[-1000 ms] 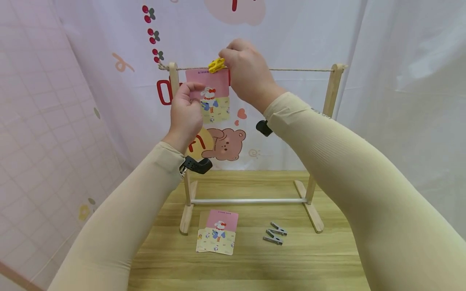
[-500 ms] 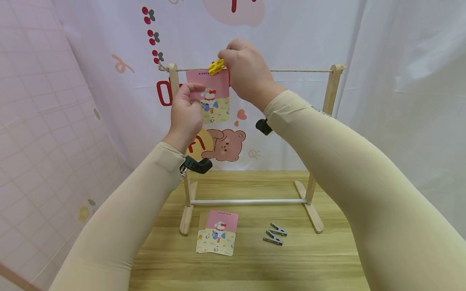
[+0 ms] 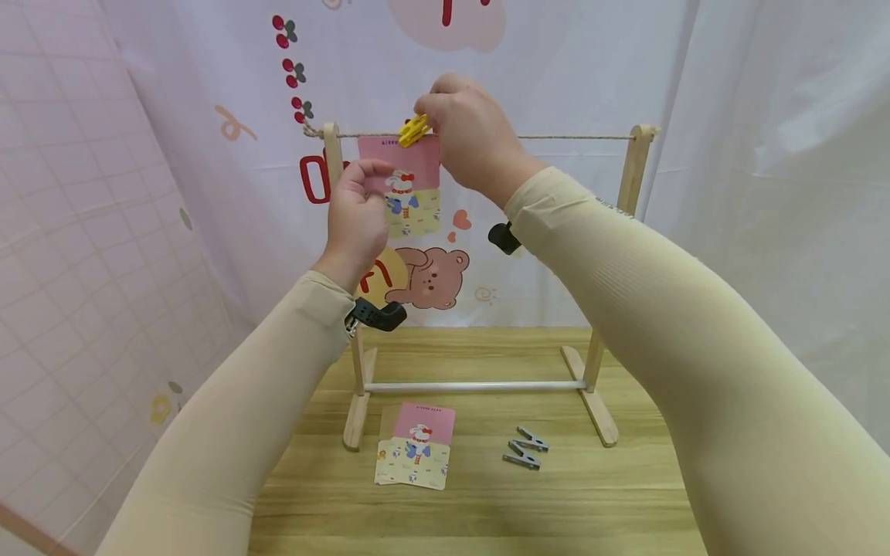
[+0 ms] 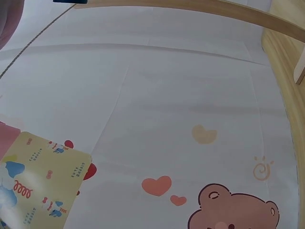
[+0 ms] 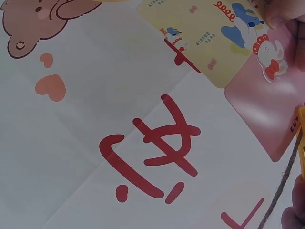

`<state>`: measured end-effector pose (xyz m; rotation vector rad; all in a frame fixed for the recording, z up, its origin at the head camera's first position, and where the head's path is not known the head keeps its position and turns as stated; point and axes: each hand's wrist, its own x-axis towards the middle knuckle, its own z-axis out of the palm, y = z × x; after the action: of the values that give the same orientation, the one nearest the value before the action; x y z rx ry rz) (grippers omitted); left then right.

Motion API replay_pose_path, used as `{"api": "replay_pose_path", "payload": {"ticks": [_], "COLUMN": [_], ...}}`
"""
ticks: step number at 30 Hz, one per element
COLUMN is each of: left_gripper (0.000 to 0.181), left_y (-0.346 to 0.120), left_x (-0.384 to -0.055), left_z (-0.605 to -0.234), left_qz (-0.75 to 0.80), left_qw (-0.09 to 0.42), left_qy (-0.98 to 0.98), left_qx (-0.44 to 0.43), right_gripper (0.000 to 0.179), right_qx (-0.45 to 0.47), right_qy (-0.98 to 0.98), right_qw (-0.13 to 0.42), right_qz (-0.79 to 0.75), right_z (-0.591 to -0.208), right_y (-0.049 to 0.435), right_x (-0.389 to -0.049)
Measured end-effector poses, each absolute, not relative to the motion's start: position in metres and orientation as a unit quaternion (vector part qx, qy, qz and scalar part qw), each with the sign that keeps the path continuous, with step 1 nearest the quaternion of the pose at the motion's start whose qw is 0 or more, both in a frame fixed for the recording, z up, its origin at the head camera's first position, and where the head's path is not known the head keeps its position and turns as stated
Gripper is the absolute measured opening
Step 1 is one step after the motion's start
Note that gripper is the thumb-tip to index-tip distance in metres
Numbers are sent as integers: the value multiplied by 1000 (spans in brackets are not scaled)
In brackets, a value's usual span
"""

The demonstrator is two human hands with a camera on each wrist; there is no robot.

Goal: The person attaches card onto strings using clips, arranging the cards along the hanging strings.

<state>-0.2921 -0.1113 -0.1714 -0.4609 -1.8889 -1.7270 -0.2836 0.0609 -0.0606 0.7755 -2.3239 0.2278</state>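
Observation:
A pink and yellow card [image 3: 426, 164] with a cartoon rabbit hangs upright just under the rope [image 3: 577, 137], near its left end. My left hand [image 3: 356, 220] pinches the card at its left side, with thumb and fingers curled. At the card's top edge, my right hand [image 3: 476, 139] grips a yellow clothespin [image 3: 413, 133] set at the rope. The clothespin's far end is hidden by the fingers. In the right wrist view, the card [image 5: 257, 109] meets the yellow clothespin [image 5: 302, 143] at the frame edge. The left wrist view catches only the card's lower part [image 4: 45, 176].
A wooden stand [image 3: 634, 174] holds the rope between two posts, with a white crossbar [image 3: 480, 384] low down. On the wooden table lie a few overlapping cards [image 3: 420, 462] and grey clothespins [image 3: 524, 444]. A printed white curtain [image 3: 556, 77] hangs behind.
The card has shifted very slightly right along the rope. Both hands keep their holds on the card and the clothespin; the things on the table have not moved.

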Motion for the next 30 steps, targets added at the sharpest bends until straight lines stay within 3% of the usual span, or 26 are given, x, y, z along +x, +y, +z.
{"api": "replay_pose_path", "payload": {"ticks": [25, 30], "left_gripper": [24, 23], "left_y": [-112, -113], "left_x": [-291, -290], "left_z": [-171, -172], "left_qz": [-644, -643], "left_qw": [252, 251], "left_qy": [-699, -701], "left_qx": [-181, -182], "right_gripper": [40, 42], "right_qx": [287, 302], "right_qy": [-916, -907], "right_qw": [274, 282], "right_qz": [67, 76], "right_z": [-56, -60], "right_y": [58, 60], "right_x": [-285, -285]}}
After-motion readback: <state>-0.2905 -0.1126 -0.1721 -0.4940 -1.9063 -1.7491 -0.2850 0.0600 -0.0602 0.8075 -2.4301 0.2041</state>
